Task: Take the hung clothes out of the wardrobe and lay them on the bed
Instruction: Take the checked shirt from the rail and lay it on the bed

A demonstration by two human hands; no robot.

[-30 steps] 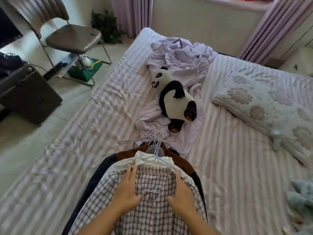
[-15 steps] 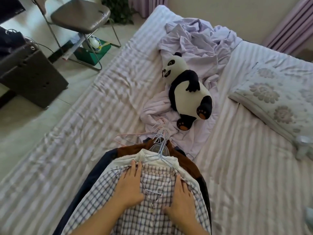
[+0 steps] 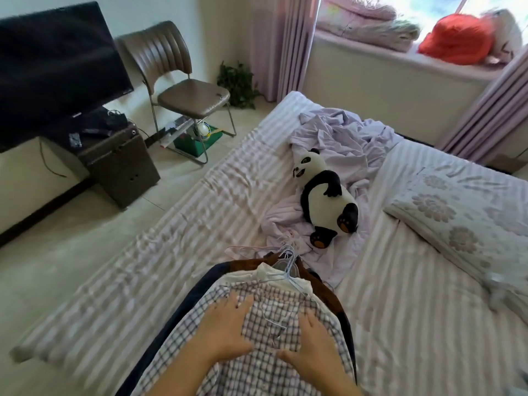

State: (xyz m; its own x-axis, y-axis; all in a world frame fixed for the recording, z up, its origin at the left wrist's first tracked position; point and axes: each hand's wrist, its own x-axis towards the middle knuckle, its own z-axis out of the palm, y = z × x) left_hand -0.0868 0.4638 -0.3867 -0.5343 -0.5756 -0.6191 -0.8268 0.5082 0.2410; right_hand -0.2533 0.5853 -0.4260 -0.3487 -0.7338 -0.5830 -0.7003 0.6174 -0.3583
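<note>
Head view, the only one supplied: a stack of clothes [image 3: 274,318] on hangers [image 3: 288,267] lies on the striped bed [image 3: 177,252] at 6 o'clock in the picture, hanger hooks pointing toward 12. A checked shirt [image 3: 274,338] is uppermost; beneath it show the edges of a white garment, a brown one and a dark navy one. The left hand [image 3: 228,328] rests flat on the checked shirt with fingers spread and straight; the right hand [image 3: 313,342] lies likewise, just to the right, fingers extended. Neither grip clamps anything; both press palm-down on the cloth. Beyond the hooks, at 12 o'clock from the stack, a toy panda [image 3: 325,198] lies on a crumpled lilac sheet [image 3: 343,138]; a pillow [image 3: 457,212] sits at 3 o'clock. The wardrobe is not in view. Judgement: this batch is delivered and laid down, and appears to be at the smoothing stage. Whether more clothes remain hanging cannot be determined from here.
</note>
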